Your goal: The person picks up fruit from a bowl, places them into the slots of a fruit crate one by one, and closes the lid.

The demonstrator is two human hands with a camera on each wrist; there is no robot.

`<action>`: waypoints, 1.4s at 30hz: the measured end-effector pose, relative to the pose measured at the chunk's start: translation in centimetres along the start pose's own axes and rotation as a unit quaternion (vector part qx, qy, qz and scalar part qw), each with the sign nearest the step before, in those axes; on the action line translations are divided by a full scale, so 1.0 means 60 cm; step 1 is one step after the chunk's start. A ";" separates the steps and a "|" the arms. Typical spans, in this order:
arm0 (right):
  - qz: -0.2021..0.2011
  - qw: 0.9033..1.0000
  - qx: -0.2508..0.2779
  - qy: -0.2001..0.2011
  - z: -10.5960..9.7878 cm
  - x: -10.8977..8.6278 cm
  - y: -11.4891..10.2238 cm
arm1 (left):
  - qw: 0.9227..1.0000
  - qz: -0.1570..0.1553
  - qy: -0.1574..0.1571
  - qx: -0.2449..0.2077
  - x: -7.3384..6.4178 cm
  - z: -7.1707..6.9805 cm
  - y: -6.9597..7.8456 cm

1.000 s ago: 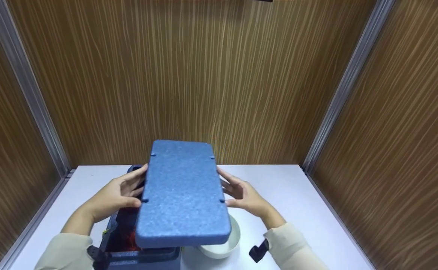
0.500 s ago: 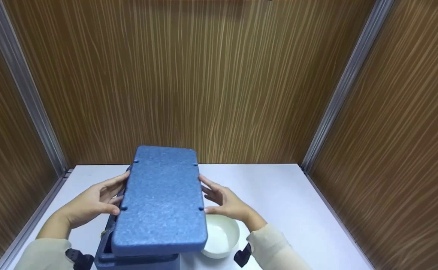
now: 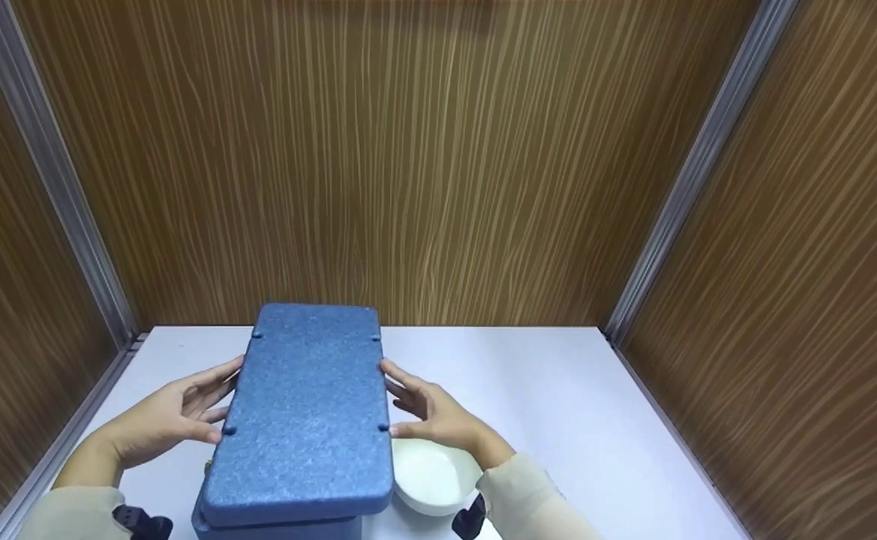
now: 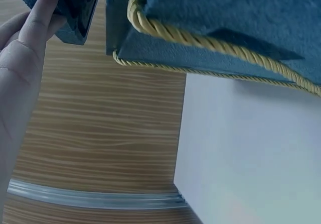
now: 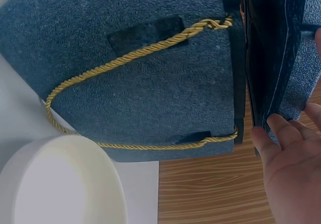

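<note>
A blue foam box lid (image 3: pixel 307 405) is held level between both hands, over a matching blue foam box (image 3: pixel 280 530). My left hand (image 3: pixel 164 420) grips the lid's left edge, thumb near a front notch and fingers farther back. On the opposite edge my right hand (image 3: pixel 438 416) grips it the same way. In the right wrist view, a narrow gap shows between the lid (image 5: pixel 296 73) and the rim of the box (image 5: pixel 165 93). Yellow twisted rope (image 5: pixel 130 58) hangs along the box's side, and more rope (image 4: pixel 210 43) shows in the left wrist view. The box's inside is hidden.
A white bowl (image 3: pixel 434 476) stands on the white table (image 3: pixel 558 420), right beside the box. Wood-grain panels (image 3: pixel 438 165) enclose the table at the back and both sides, with metal posts (image 3: pixel 656 247) at the corners.
Both hands have carried the lid left and down, from partly beside the box to over it. The dark inside of the box, seen earlier, is now covered. More of the bowl shows.
</note>
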State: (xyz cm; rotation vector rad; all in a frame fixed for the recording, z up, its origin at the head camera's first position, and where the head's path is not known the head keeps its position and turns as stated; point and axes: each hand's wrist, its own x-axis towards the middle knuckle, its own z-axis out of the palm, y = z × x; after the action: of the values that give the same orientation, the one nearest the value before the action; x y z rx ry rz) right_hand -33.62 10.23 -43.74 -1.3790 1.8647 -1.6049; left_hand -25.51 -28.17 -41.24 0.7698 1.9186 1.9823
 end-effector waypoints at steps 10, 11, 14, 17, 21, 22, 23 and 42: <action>0.018 1.000 -0.013 0.000 0.013 -0.002 0.006 | 1.000 -0.007 -0.008 -0.009 -0.009 -0.002 -0.020; 0.020 1.000 -0.017 0.002 0.014 -0.002 0.006 | 1.000 -0.007 -0.009 -0.011 -0.009 -0.003 -0.022; 0.026 0.999 -0.031 0.006 0.017 -0.002 0.009 | 1.000 -0.011 -0.006 -0.012 -0.008 -0.004 -0.028; 0.029 0.999 -0.045 0.010 0.020 0.000 0.011 | 1.000 -0.017 0.003 -0.008 -0.008 -0.004 -0.033; 0.034 0.998 -0.060 0.015 0.023 0.003 0.014 | 1.000 -0.019 0.013 0.003 -0.009 -0.006 -0.036; 0.035 0.997 -0.061 0.017 0.024 0.004 0.015 | 1.000 -0.018 0.015 0.006 -0.009 -0.007 -0.036; 0.037 0.997 -0.063 0.019 0.024 0.005 0.017 | 1.000 -0.020 0.018 0.009 -0.009 -0.007 -0.036; 0.037 0.997 -0.074 0.013 0.029 0.012 0.020 | 0.998 -0.037 0.042 0.027 -0.011 -0.010 -0.042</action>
State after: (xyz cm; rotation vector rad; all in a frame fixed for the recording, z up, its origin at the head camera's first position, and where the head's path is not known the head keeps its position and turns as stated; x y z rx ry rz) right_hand -33.20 8.55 -45.11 -1.3359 2.0608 -1.4839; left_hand -25.70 -28.82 -43.80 0.6287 2.0251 1.9537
